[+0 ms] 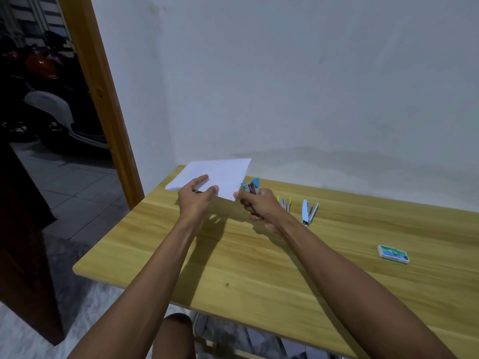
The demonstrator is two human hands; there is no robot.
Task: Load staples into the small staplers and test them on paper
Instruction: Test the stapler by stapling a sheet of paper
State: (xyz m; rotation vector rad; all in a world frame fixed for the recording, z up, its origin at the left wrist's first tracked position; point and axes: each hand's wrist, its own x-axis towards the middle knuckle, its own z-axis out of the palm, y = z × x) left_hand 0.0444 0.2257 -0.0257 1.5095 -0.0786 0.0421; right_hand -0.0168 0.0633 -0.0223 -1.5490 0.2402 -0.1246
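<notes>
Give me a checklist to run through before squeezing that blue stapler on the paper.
1. Paper held steady: ok, the left hand grips it, lifted off the table.
2. Blue stapler in hand: ok, the right hand holds it at the sheet's right corner.
3. Paper edge seated between the stapler's jaws: cannot tell, the contact is too small to see.
4. Staples loaded: cannot tell, the magazine is hidden.
5. Fingers clear of the jaws: cannot tell, a fingertip sits close to the paper's corner.
6. Other tools out of the way: ok, the yellow stapler, light blue stapler and staple box lie apart on the table.
</notes>
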